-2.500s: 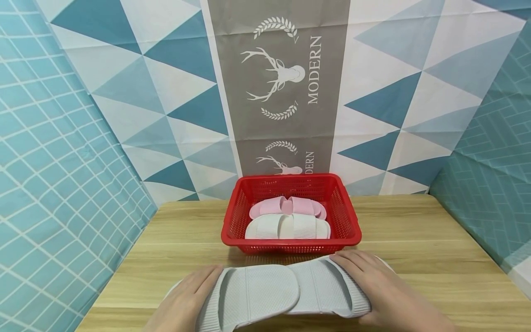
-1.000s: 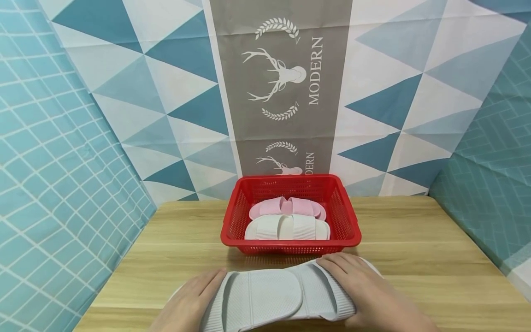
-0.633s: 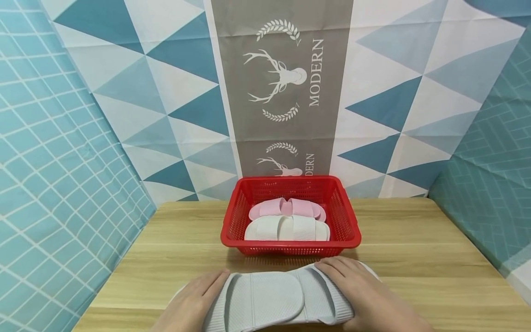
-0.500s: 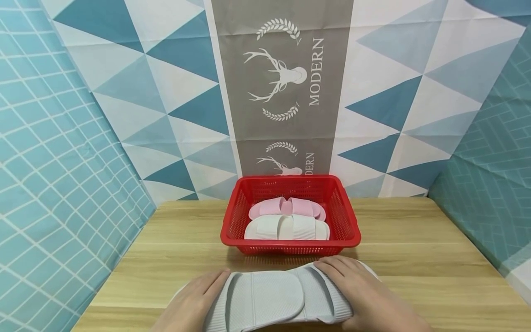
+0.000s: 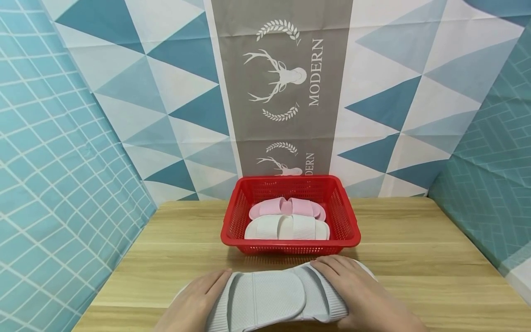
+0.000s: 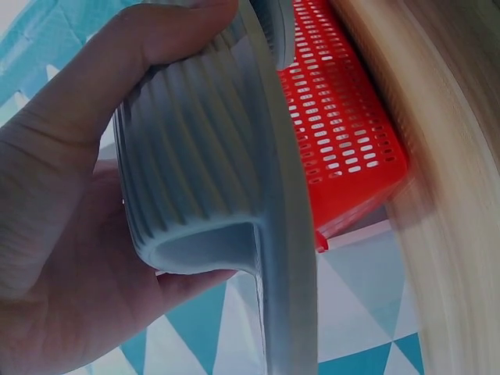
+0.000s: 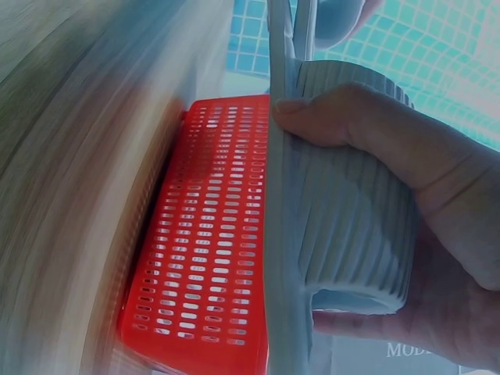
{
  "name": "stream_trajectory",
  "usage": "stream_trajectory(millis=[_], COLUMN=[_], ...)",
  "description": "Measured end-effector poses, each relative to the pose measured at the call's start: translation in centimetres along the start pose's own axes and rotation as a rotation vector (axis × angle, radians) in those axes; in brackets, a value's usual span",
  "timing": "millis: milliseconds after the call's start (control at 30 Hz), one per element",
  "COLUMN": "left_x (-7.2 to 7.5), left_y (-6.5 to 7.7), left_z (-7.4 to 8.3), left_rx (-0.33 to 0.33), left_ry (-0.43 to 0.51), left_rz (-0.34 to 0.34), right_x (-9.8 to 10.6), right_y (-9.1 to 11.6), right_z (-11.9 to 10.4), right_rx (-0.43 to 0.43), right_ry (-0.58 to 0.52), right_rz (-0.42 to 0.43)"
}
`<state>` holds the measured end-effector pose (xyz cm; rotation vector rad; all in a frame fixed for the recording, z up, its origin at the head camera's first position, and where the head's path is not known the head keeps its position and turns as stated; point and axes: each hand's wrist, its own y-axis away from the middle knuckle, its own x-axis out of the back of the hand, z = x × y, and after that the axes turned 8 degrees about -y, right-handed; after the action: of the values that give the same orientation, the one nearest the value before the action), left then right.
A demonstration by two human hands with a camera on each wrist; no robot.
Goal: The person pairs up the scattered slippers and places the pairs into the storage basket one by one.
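Two light grey slippers are held end to end in front of the basket, close over the table. My left hand (image 5: 195,299) grips the left slipper (image 5: 275,295) around its ribbed strap. In the left wrist view the thumb lies over that strap (image 6: 195,148). The right slipper (image 5: 312,288) is in my right hand (image 5: 356,295), which wraps its strap from the outside. In the right wrist view the thumb (image 7: 320,117) presses at the sole's edge. The left slipper's rounded end overlaps the right one's. Both outer ends are partly hidden by the hands.
A red perforated basket (image 5: 290,243) stands on the wooden table (image 5: 182,258) near the back wall. Inside lie pink slippers (image 5: 270,207) at the rear and white slippers (image 5: 267,228) in front. Patterned cloth (image 5: 286,129) covers the wall behind, with blue tiled sheets at both sides.
My right hand and its slipper have shifted left, and the left hand slightly right, so the slippers overlap more. The basket and its slippers have stayed put.
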<state>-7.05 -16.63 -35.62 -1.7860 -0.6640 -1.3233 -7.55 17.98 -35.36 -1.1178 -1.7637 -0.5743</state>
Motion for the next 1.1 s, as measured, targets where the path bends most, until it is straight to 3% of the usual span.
stream_trajectory(millis=[433, 767, 1000, 1100], left_x=[0.1, 0.0, 0.63, 0.76], left_y=[-0.3, -0.15, -0.47, -0.6], left_z=[0.13, 0.25, 0.55, 0.63], left_rx=[0.027, -0.004, 0.039, 0.049], left_ry=[0.058, 0.02, 0.1, 0.108], left_rz=[-0.118, -0.012, -0.155, -0.173], right_x=[-0.35, -0.6, -0.54, -0.56], right_y=[-0.35, -0.65, -0.73, -0.78], right_z=[-0.45, -0.72, -0.85, -0.89], right_rx=[-0.003, 0.021, 0.003, -0.002], right_ry=[-0.011, 0.012, -0.04, -0.049], right_rz=[-0.019, -0.029, -0.052, -0.056])
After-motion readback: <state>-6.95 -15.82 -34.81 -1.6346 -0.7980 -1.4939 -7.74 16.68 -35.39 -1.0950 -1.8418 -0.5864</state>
